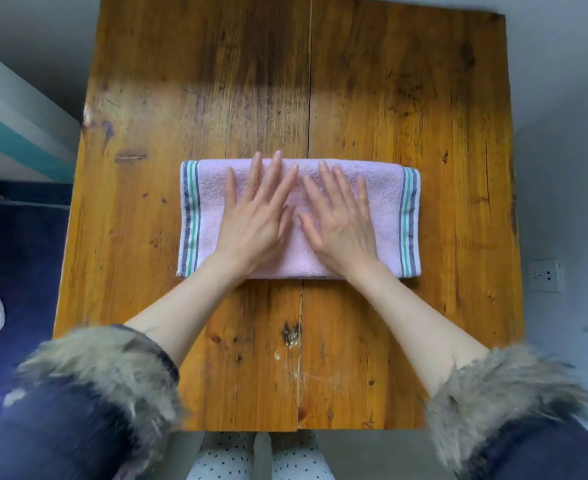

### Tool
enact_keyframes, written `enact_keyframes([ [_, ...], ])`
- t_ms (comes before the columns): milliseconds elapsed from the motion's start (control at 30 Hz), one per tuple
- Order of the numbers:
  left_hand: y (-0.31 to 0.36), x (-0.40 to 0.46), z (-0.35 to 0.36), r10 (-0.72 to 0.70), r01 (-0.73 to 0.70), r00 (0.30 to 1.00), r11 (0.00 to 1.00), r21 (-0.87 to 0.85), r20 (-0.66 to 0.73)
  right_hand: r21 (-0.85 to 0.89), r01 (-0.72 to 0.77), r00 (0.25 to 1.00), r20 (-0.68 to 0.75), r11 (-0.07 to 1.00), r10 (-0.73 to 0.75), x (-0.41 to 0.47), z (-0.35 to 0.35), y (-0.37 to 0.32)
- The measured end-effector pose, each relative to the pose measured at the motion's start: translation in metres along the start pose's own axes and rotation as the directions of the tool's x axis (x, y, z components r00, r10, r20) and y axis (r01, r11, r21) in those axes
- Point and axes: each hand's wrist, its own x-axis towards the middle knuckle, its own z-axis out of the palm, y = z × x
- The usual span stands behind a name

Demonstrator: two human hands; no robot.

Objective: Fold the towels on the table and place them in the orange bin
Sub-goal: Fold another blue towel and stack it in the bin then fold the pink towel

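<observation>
Wooden counter (389, 98), mid-span: pink towel (382, 216) lies folded lengthwise. Left hand (254, 216) and right hand (341, 220) rest flat on it, fingers straight, gripping nothing (smoothing, likely). Cross-folds and binning remain; bin's location undetermined.

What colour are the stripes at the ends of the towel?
Green, white and dark grey-blue stripes on the pink towel, clearest in the head view.

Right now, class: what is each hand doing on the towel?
Left hand: open, fingers straight, pressing flat on the folded pink striped terry towel.
Right hand: open, flat on the same towel.
</observation>
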Motion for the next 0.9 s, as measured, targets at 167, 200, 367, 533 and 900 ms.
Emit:
enact_keyframes([
  [167, -0.044, 0.002, 0.013, -0.004, 0.004, 1.000, 0.999, 0.043, -0.011, -0.045, -0.083, 0.994, 0.063, 0.995, 0.086, 0.004, 0.008, 0.042],
  [200, -0.052, -0.001, 0.011, -0.001, 0.002, 1.000, 0.999, 0.052, -0.011, -0.042, -0.117, 0.990, 0.069, 0.992, 0.119, 0.000, 0.006, 0.052],
  [367, -0.072, -0.011, -0.003, -0.179, 0.179, 0.984, 0.982, -0.054, 0.001, -0.036, -0.282, 0.955, 0.083, 0.959, 0.284, -0.009, -0.003, 0.070],
  [533, -0.086, -0.022, -0.016, -0.323, 0.271, 0.940, 0.901, -0.338, -0.107, -0.022, -0.157, 0.987, 0.012, 0.987, 0.157, -0.007, -0.008, 0.030],
  [900, -0.093, -0.027, -0.018, -0.664, 0.675, 0.729, 0.659, -0.331, 0.164, -0.068, -0.069, 0.989, 0.124, 0.995, 0.077, -0.009, 0.027, -0.035],
])
